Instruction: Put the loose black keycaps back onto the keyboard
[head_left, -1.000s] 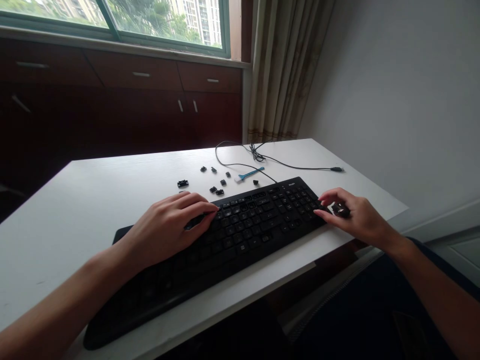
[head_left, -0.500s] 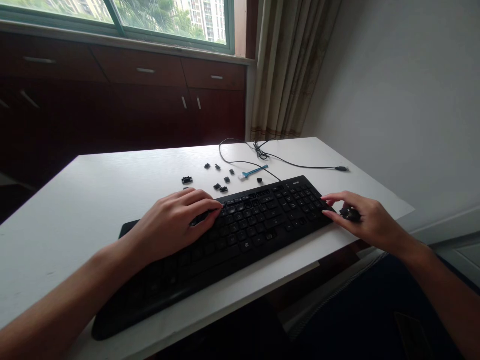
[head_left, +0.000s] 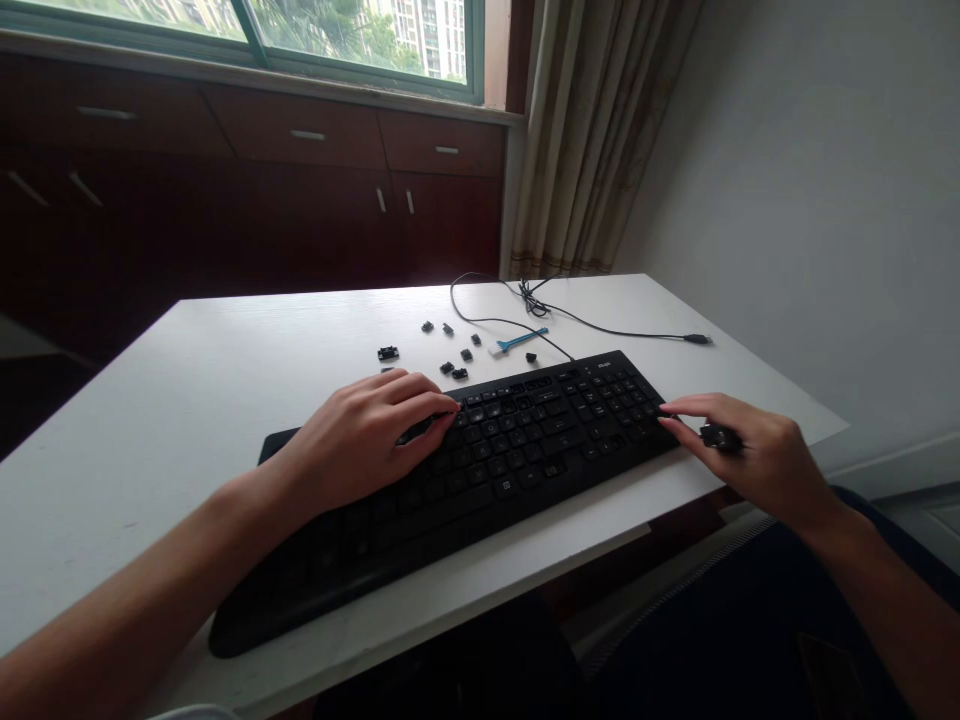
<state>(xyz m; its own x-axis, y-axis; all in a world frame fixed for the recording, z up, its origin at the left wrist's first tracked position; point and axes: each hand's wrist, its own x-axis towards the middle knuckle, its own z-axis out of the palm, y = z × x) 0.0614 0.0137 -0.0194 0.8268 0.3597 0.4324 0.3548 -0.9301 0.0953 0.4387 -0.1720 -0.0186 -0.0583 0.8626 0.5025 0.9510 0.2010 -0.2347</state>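
Note:
A black keyboard (head_left: 517,440) lies slantwise on a white table, with bare gaps where some keycaps are off. My left hand (head_left: 382,420) rests over its left half; thumb and fingertips come together at the upper key rows, and whatever is between them is hidden. At the keyboard's right end my right hand (head_left: 750,440) has thumb and forefinger nearly meeting, too small to tell what they touch. A small black object (head_left: 721,437) sits within the curl of that hand. Behind the keyboard lie several loose black keycaps (head_left: 460,373) and a blue-handled brush (head_left: 523,341).
The keyboard cable (head_left: 592,328) loops across the back of the white table (head_left: 300,335), ending in a plug (head_left: 697,339) at right. A larger keycap (head_left: 388,353) lies beyond my left hand. Dark cabinets (head_left: 300,220) and a curtain (head_left: 585,150) stand behind.
The view has shifted slightly, so everything sits a little further right. My right thumb and forefinger have drawn closer together at the keyboard's end. My left hand keeps its place.

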